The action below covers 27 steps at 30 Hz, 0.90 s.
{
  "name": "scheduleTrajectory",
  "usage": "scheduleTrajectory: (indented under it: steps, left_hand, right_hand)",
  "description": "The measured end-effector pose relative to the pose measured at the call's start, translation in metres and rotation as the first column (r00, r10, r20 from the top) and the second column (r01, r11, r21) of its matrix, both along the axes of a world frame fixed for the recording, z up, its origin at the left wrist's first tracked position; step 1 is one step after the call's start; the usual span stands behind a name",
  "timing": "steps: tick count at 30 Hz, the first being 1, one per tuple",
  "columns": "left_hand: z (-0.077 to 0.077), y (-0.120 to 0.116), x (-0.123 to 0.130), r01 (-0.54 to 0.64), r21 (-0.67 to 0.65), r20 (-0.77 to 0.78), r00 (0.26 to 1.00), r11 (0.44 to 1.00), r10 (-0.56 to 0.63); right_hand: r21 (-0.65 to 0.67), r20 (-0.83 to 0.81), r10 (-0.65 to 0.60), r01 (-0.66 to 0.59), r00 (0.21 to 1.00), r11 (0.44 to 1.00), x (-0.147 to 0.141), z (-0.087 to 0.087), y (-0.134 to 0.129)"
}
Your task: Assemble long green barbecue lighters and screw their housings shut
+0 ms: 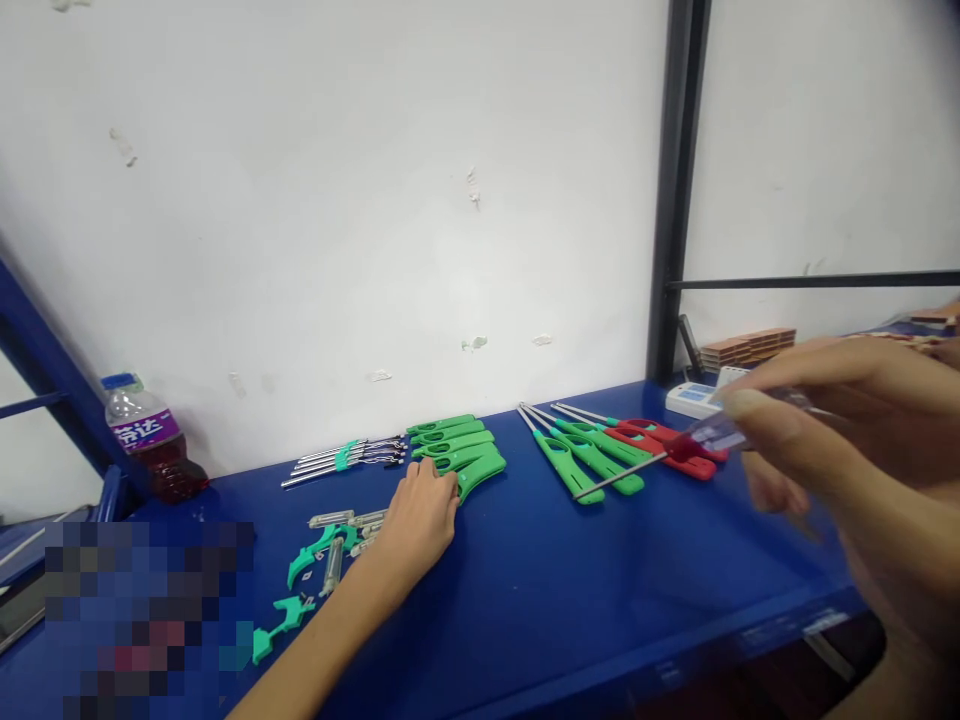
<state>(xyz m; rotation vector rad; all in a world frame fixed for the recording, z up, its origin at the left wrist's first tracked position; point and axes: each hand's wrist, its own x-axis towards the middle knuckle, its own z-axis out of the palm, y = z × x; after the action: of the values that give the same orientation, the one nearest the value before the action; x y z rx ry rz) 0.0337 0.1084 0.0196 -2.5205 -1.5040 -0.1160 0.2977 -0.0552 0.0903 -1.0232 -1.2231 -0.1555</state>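
Right hand (892, 480) closest to camera, slightly blurred: thumb and fingers pinched on a screwdriver with a clear purple-tinted handle, red collar and thin metal shaft (679, 448). Shaft points left, tip in line with the green lighters behind; can't tell if it touches.

Left side of the table: curved teal plastic trigger pieces (281, 622), thin and notched, lying loose. Just beyond, clear plastic capsules (334, 567), rounded, glossy, see-through, scattered at odd angles next to the left forearm.

Left hand (420, 510) well apart from the right, palm down, fingertips at the near end of a fanned row of smooth green plastic handle shells with oval loops (450, 432). Can't tell whether it grips one; fingertips partly hidden.

Left of the shells: slim silver metal tubes with teal clips and thin black and white wires (322, 467), laid parallel. Right of them: long-necked lighters with green plastic handles (570, 465), then ones with red handles (637, 440) beside.

Surface: smooth blue table (525, 600). Far left, a clear bottle of dark red drink, purple label, blue cap (146, 435). Far right, a white box-shaped device (694, 400). Behind: black metal post (675, 200), white wall with chipped patches (375, 200).
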Motion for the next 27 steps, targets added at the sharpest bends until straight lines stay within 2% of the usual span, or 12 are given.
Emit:
scheduleTrajectory:
  steps: [2, 4, 5, 7, 9, 10, 12, 15, 18, 20, 24, 27]
  left_hand:
    - [0.000, -0.017, -0.003, 0.043, -0.023, 0.023, 0.999, 0.999, -0.043]
    - [0.000, -0.037, -0.006, 0.086, -0.049, 0.048, 0.995, 0.995, -0.083]
    - [-0.001, -0.047, -0.008, 0.103, -0.061, 0.061, 0.993, 0.993, -0.100]
    - [-0.004, -0.064, -0.013, 0.115, -0.085, 0.090, 0.990, 0.990, -0.108]
    - [-0.007, -0.075, -0.018, 0.104, -0.099, 0.123, 0.988, 0.990, -0.092]
    - [-0.008, -0.077, -0.021, 0.093, -0.100, 0.141, 0.987, 0.991, -0.079]
    - [-0.007, -0.077, -0.029, 0.068, -0.090, 0.182, 0.982, 0.994, -0.051]
    - [0.001, -0.066, -0.041, 0.027, -0.069, 0.259, 0.966, 0.997, -0.008]
    - [0.012, -0.044, -0.049, -0.009, -0.068, 0.316, 0.948, 0.998, 0.030]
    - [0.017, -0.024, -0.050, -0.020, -0.092, 0.324, 0.945, 0.996, 0.049]
    - [0.018, 0.015, -0.040, 0.003, -0.204, 0.285, 0.957, 0.979, 0.056]
    - [0.012, 0.031, -0.033, 0.027, -0.254, 0.260, 0.965, 0.967, 0.041]
  right_hand:
    - [-0.046, 0.016, -0.020, 0.021, 1.000, 0.999, -0.005, 0.003, 0.002]
    - [-0.188, 0.050, 0.056, -0.045, 0.997, 0.981, -0.009, 0.006, 0.008]
    - [-0.282, 0.066, 0.112, -0.089, 0.991, 0.955, -0.010, 0.006, 0.013]
    - [-0.468, 0.082, 0.217, -0.155, 0.973, 0.870, -0.011, 0.005, 0.026]
    - [-0.619, 0.098, 0.290, -0.170, 0.952, 0.767, -0.011, 0.001, 0.044]
    - [-0.688, 0.117, 0.330, -0.164, 0.937, 0.707, -0.012, -0.002, 0.053]
    - [-0.773, 0.229, 0.365, -0.059, 0.902, 0.632, -0.014, -0.008, 0.070]
    - [-0.808, 0.335, 0.361, 0.068, 0.870, 0.585, -0.018, -0.018, 0.089]
    - [-0.839, 0.382, 0.365, 0.153, 0.849, 0.521, -0.017, -0.028, 0.100]
    - [-0.872, 0.384, 0.385, 0.192, 0.839, 0.451, -0.015, -0.035, 0.104]
    - [-0.944, 0.308, 0.462, 0.208, 0.831, 0.255, -0.010, -0.047, 0.108]
    - [-0.970, 0.239, 0.514, 0.178, 0.823, 0.166, -0.012, -0.052, 0.109]
